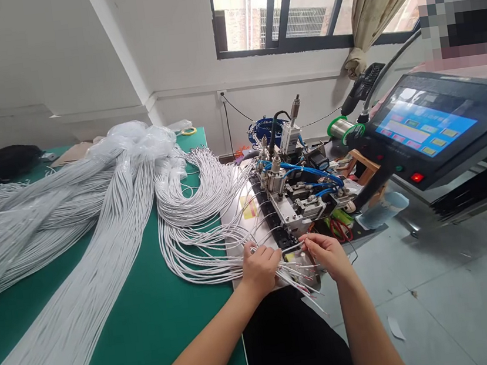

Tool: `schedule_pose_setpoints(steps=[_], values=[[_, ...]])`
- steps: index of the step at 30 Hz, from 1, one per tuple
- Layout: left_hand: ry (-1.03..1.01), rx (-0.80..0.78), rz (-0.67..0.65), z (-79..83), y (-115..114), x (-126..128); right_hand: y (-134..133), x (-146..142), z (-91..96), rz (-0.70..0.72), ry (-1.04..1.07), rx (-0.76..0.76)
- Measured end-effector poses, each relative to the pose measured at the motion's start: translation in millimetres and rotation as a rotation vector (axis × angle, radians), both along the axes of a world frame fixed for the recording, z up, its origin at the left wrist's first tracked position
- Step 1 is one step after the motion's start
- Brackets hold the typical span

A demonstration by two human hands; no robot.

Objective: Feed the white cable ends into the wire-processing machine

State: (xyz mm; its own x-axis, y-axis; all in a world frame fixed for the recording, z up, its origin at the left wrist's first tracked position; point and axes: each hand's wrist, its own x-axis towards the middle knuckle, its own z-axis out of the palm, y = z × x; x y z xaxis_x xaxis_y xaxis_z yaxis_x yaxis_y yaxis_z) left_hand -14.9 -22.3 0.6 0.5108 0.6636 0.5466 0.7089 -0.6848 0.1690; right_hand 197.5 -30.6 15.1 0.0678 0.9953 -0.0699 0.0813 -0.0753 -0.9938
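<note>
Long cable bundles (80,297), partly wrapped in clear plastic, lay across the green table (155,329). Right of these, a curved batch of white cables (198,214) ran to the left hand (260,266), which was closed over them, their ends protruding beyond. The machine (288,201) stood just past the hands. The right hand (327,253), near the left but apart, pinched a single cable (293,248) near its tip. A wire spool (342,127) and a lit control screen (424,119) stood farther right.
</note>
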Motion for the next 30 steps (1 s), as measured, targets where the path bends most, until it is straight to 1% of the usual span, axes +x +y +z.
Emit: schedule_pose_setpoints(steps=[3,6,9,11,13,16,21,23,25,27,30], values=[[-0.02,0.004,0.022,-1.1,0,1,7,5,-6.2,-0.055,-0.217,0.068],[-0.039,0.012,0.038,-1.9,-1,2,11,7,-8.3,-0.045,-0.417,0.13],[-0.051,0.001,0.057,-2.4,-1,3,15,9,-7.2,-0.016,-0.526,0.19],[-0.054,-0.008,0.072,-2.3,-2,3,17,10,-6.7,0.001,-0.555,0.221],[-0.057,-0.012,0.084,-1.8,-2,3,20,10,-7.7,0.023,-0.544,0.233],[-0.054,-0.009,0.1,-0.2,-1,4,27,11,-13.3,0.059,-0.469,0.213],[-0.035,-0.017,0.113,3.1,-1,4,36,9,-29.6,0.11,-0.184,0.076],[-0.024,-0.029,0.117,4.4,-2,4,36,6,-35.2,0.094,-0.061,0.017],[-0.021,-0.04,0.118,5.2,-2,3,34,5,-38.4,0.067,0.006,-0.017],[-0.029,-0.043,0.115,5.2,-3,3,30,7,-39.0,0.041,-0.012,-0.014],[-0.035,-0.038,0.1,3.5,-3,2,21,14,-34.4,-0.015,-0.144,0.035]])
